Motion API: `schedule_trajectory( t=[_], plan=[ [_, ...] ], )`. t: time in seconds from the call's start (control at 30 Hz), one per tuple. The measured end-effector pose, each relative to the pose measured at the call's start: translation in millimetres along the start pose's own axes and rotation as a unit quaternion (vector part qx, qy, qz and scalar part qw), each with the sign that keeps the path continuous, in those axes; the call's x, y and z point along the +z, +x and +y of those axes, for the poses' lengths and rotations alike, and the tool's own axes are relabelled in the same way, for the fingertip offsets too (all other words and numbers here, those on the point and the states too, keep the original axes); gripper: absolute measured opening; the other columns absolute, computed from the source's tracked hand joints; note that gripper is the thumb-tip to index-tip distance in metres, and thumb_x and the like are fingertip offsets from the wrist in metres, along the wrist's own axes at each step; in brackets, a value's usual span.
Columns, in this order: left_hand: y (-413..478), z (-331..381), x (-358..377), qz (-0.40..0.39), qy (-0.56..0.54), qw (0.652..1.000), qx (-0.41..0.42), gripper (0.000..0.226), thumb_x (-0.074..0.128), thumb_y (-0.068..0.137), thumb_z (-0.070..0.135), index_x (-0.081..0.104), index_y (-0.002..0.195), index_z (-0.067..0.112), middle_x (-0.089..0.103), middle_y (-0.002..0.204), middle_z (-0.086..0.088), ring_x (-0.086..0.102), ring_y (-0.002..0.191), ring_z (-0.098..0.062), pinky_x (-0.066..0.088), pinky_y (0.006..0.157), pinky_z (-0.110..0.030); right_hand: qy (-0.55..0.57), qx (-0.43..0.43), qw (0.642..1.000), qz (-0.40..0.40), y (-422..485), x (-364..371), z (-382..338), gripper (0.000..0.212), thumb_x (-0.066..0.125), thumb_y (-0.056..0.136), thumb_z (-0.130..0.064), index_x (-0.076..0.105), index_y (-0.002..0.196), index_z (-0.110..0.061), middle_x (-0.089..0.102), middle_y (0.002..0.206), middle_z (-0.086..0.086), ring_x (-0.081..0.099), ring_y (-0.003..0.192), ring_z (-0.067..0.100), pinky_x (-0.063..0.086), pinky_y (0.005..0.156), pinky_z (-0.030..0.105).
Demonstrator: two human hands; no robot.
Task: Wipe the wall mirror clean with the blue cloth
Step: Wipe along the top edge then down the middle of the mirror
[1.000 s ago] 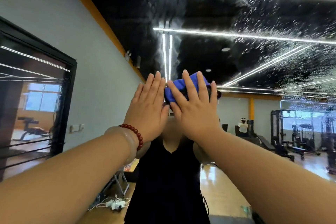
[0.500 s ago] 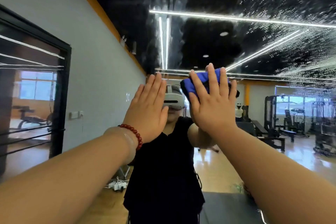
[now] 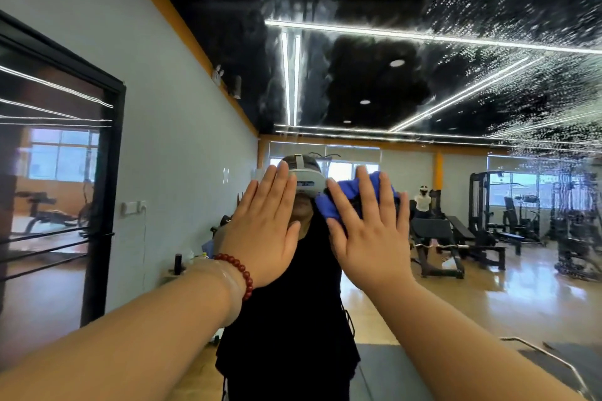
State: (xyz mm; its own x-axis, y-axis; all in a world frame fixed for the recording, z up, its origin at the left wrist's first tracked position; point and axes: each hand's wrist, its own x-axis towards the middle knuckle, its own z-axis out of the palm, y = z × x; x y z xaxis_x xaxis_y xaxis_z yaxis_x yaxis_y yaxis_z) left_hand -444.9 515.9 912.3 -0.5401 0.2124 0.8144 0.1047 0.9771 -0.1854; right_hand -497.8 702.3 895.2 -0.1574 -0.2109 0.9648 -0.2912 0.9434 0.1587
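Note:
The wall mirror [image 3: 407,81] fills nearly the whole view, and its upper right part is speckled with droplets and streaks. My right hand [image 3: 371,238] lies flat with straight, spread fingers, pressing the bunched blue cloth [image 3: 338,202] against the glass at about head height. The cloth shows above and to the left of the fingers. My left hand [image 3: 267,231], with a red bead bracelet at the wrist, is flat with straight fingers against the mirror just left of the cloth, holding nothing.
A black-framed door [image 3: 104,205] stands at the left beside a grey wall [image 3: 176,127]. The mirror reflects a person in black, weight benches [image 3: 456,238], gym machines [image 3: 573,231] and a wooden floor. A second person is reflected far back.
My right hand slid the cloth rightward and then down the glass, and my left hand came down with it. The view tilted down, so more of the floor shows in the reflection.

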Motion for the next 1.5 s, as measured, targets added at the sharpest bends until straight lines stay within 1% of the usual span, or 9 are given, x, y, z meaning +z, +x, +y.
schedule_trajectory(
  t=[0.13,0.3,0.47,0.6,0.73,0.97,1.2,1.37,1.5],
  plan=[
    [1,-1,0,-0.003,0.004,1.000,0.005,0.064,-0.007,0.088,0.049,-0.043,0.133,0.022,-0.050,0.143,0.003,-0.048,0.130,-0.010,-0.033,0.107,-0.028,0.032,0.142,0.989,0.017,-3,6,-26,0.057,0.025,0.098,-0.051,0.023,0.152,-0.036,0.018,0.162,0.010,0.007,0.148,0.036,-0.004,0.116,0.053],
    [0,3,-2,-0.010,-0.010,1.000,-0.004,0.064,-0.011,0.083,0.050,-0.045,0.130,0.023,-0.053,0.139,0.005,-0.049,0.129,-0.010,-0.029,0.107,-0.031,0.000,-0.055,0.998,-0.010,-21,5,-9,0.055,0.021,0.099,-0.053,0.026,0.152,-0.037,0.020,0.161,0.008,0.009,0.149,0.035,0.004,0.117,0.056],
    [-1,13,9,0.022,-0.007,0.999,-0.043,0.071,-0.003,0.087,0.048,-0.040,0.139,0.016,-0.051,0.142,0.001,-0.044,0.134,-0.015,-0.028,0.110,-0.035,0.050,0.148,0.988,0.014,-8,3,-1,0.056,0.022,0.098,-0.052,0.027,0.152,-0.036,0.016,0.162,0.009,0.005,0.148,0.034,-0.002,0.116,0.051],
    [-8,24,21,0.059,0.010,0.996,-0.059,0.070,0.021,0.094,0.039,-0.005,0.152,0.010,-0.015,0.158,-0.009,-0.018,0.146,-0.018,-0.012,0.116,-0.038,0.022,0.021,0.999,0.010,-28,9,-8,0.058,0.029,0.097,-0.051,0.024,0.153,-0.035,0.017,0.161,0.010,0.007,0.148,0.037,0.002,0.117,0.057],
    [-15,32,21,0.041,0.002,0.997,-0.071,0.070,0.011,0.092,0.043,-0.020,0.149,0.015,-0.030,0.154,-0.002,-0.030,0.142,-0.014,-0.019,0.114,-0.035,0.000,-0.083,0.996,0.006,-45,12,5,0.056,0.033,0.097,-0.052,0.029,0.151,-0.037,0.020,0.161,0.007,0.011,0.149,0.035,0.007,0.117,0.058],
    [-28,46,12,-0.029,-0.007,0.995,-0.097,0.067,-0.012,0.079,0.048,-0.043,0.132,0.020,-0.054,0.137,0.003,-0.048,0.129,-0.013,-0.033,0.106,-0.029,0.063,0.015,0.998,0.003,-36,14,-5,0.058,0.030,0.097,-0.051,0.020,0.153,-0.038,0.011,0.163,0.010,0.003,0.149,0.036,0.006,0.116,0.062],
    [-58,54,26,-0.052,-0.005,0.994,-0.096,0.070,-0.004,0.083,0.048,-0.036,0.138,0.019,-0.051,0.139,0.004,-0.046,0.132,-0.013,-0.033,0.105,-0.026,0.056,-0.040,0.998,-0.007,-89,20,-1,0.059,0.031,0.097,-0.051,0.018,0.153,-0.037,0.011,0.162,0.011,-0.001,0.149,0.036,0.006,0.115,0.063],
    [-70,56,28,-0.054,-0.020,0.995,-0.083,0.068,0.021,0.098,0.038,-0.030,0.140,0.021,-0.044,0.143,0.004,-0.043,0.132,-0.011,-0.030,0.106,-0.024,0.081,0.015,0.997,-0.016,-55,13,-11,0.059,0.033,0.097,-0.051,0.022,0.153,-0.039,0.008,0.163,0.010,0.001,0.148,0.037,0.000,0.115,0.062],
    [-83,53,39,-0.053,-0.010,0.996,-0.074,0.068,0.025,0.100,0.036,-0.024,0.143,0.019,-0.039,0.146,0.002,-0.041,0.133,-0.011,-0.028,0.109,-0.026,0.069,0.023,0.997,-0.022,-98,21,-22,0.059,0.038,0.098,-0.050,0.022,0.153,-0.038,0.012,0.162,0.013,0.004,0.148,0.038,-0.001,0.115,0.061]
  ],
)
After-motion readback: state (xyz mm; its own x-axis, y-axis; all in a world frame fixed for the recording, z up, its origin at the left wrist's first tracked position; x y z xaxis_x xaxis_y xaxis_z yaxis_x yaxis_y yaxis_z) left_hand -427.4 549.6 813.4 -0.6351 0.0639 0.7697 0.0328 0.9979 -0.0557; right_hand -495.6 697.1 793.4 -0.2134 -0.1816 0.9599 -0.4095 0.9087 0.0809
